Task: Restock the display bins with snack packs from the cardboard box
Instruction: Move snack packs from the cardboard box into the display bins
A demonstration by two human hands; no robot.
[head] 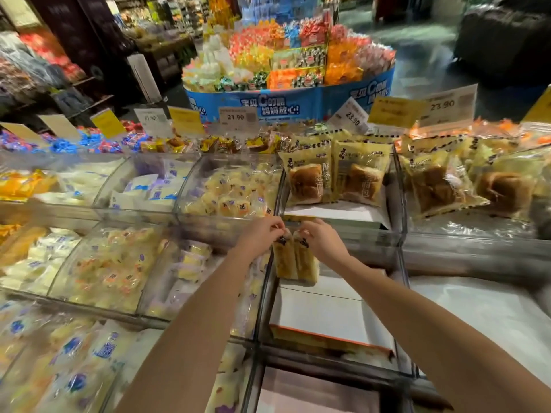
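Two bare forearms (190,338) reach up from the lower edge into a clear acrylic bin (322,308) with a flat white floor. At its far end the left hand (262,237) pinches the crimped top of a pack (284,262), and the right hand (320,241) pinches the top of a second pack (306,265). Both are slim yellow film pouches with a dark logo near the top. They are held upright, side by side and touching, with their lower ends down at the white floor; whether they rest on it I cannot tell.

One bin farther back, two bread packs (308,177) lean upright, with round brown loaves showing through the glossy film. Left of the hands, behind curved clear dividers, lie heaps of small pale cakes (113,269) in crinkly wrap. Stiff price cards (237,116) stand along the far rim. Beyond them a round blue stand (268,104) is piled with bright wrapped sweets (286,55).
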